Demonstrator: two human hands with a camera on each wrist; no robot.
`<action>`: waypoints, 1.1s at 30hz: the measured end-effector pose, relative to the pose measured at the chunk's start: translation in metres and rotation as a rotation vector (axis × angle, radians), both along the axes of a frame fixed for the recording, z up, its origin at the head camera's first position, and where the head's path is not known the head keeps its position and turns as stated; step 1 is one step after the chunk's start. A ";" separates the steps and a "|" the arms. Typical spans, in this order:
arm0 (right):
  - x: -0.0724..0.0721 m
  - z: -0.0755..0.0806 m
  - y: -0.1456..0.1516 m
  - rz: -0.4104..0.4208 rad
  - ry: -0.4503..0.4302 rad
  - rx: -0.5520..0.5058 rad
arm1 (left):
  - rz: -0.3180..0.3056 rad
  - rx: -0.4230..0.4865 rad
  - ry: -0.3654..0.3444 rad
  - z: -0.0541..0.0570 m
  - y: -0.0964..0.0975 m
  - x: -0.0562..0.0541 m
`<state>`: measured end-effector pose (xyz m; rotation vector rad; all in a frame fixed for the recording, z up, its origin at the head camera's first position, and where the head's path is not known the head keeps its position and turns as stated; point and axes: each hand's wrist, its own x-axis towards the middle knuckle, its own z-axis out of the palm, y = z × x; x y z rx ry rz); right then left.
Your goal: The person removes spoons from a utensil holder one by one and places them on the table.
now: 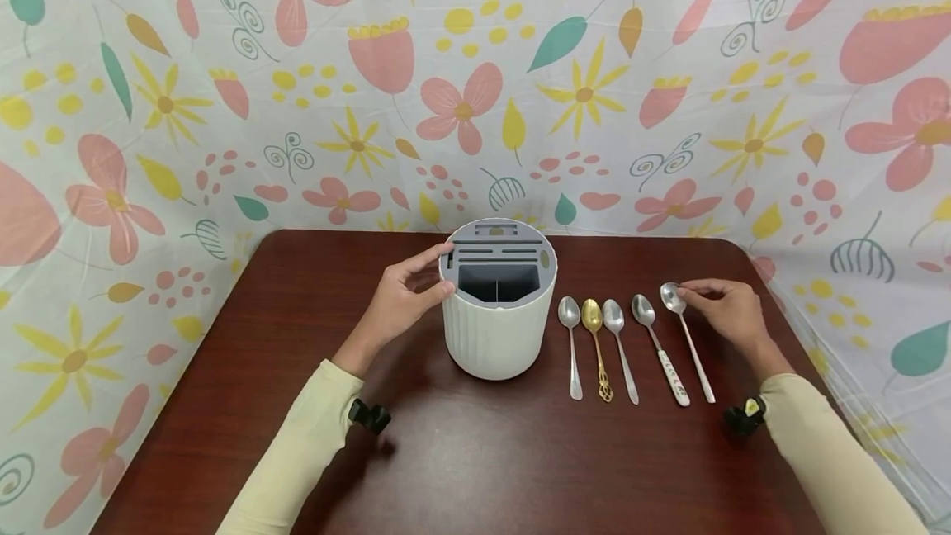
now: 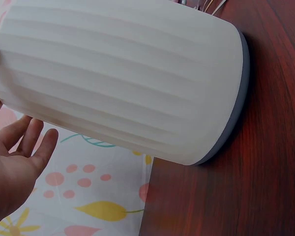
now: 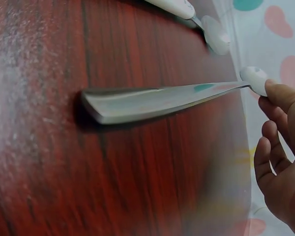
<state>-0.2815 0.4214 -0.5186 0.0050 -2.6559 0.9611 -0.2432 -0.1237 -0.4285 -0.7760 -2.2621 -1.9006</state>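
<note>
A white ribbed utensil holder (image 1: 494,345) with a grey divided top stands upright on the table. My left hand (image 1: 397,300) touches the left side of its rim with thumb and index fingertip; the other fingers (image 2: 44,150) lie relaxed, off the wall in the left wrist view. At the right end of a row of spoons, my right hand (image 1: 728,312) pinches the bowl of a long silver spoon (image 1: 694,349) between thumb and forefinger. That spoon's handle end (image 3: 113,105) lies low over the table. Beside it is a spoon with a white patterned handle (image 1: 672,374).
Further left in the row lie a silver spoon (image 1: 622,353), a gold spoon (image 1: 598,349) with an ornate handle, and another silver spoon (image 1: 572,349) nearest the holder. Behind the dark wooden table (image 1: 475,461) hangs a flowered cloth (image 1: 461,155).
</note>
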 end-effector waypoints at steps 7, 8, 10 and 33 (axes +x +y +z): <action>0.001 -0.005 -0.001 -0.028 -0.013 0.012 | -0.009 0.018 -0.003 0.000 0.000 0.001; 0.001 -0.006 -0.001 -0.033 -0.017 0.018 | -0.008 0.017 -0.002 0.000 0.000 0.001; 0.001 -0.007 0.000 -0.037 -0.024 0.029 | -0.003 0.010 0.000 0.000 0.000 0.001; 0.009 -0.008 0.003 0.011 -0.115 0.103 | -0.012 0.013 0.012 -0.001 0.000 -0.001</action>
